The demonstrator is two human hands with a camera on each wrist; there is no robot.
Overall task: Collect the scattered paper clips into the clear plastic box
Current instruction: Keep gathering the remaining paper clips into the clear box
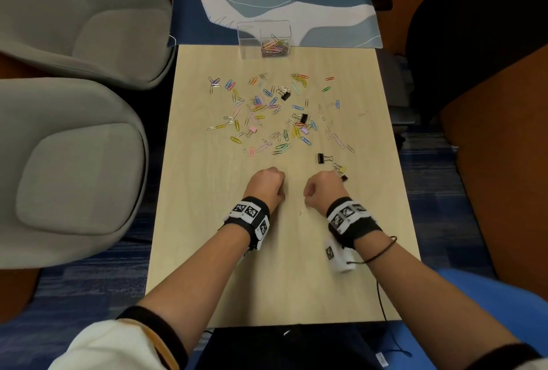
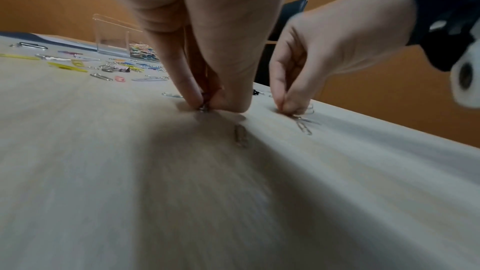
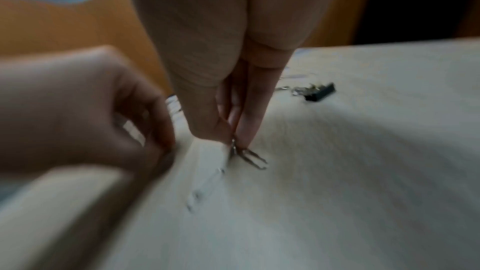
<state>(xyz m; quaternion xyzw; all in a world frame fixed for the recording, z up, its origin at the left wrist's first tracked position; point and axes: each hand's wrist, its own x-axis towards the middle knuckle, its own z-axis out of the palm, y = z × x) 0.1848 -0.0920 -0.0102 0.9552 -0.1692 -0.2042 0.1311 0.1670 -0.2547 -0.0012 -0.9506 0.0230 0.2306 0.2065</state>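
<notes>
Many coloured and silver paper clips (image 1: 267, 114) lie scattered over the middle of the pale wooden table (image 1: 207, 251). Behind them stands the clear plastic box (image 1: 252, 40), holding a heap of clips (image 1: 275, 48) in its right part. Both hands are down on the table near the front. My left hand (image 2: 205, 106) pinches a small clip between thumb and finger at the surface. My right hand (image 3: 235, 143) pinches a silver paper clip (image 3: 233, 148) that stands on end. Another silver clip (image 3: 255, 158) lies touching it. A loose silver clip (image 2: 240, 136) lies between the hands.
Black binder clips (image 1: 321, 158) (image 1: 304, 117) (image 1: 285, 94) lie among the paper clips, and one (image 3: 320, 91) is just beyond my right hand. A blue patterned mat (image 1: 311, 5) covers the far end. Two grey chairs (image 1: 74, 162) stand to the left of the table.
</notes>
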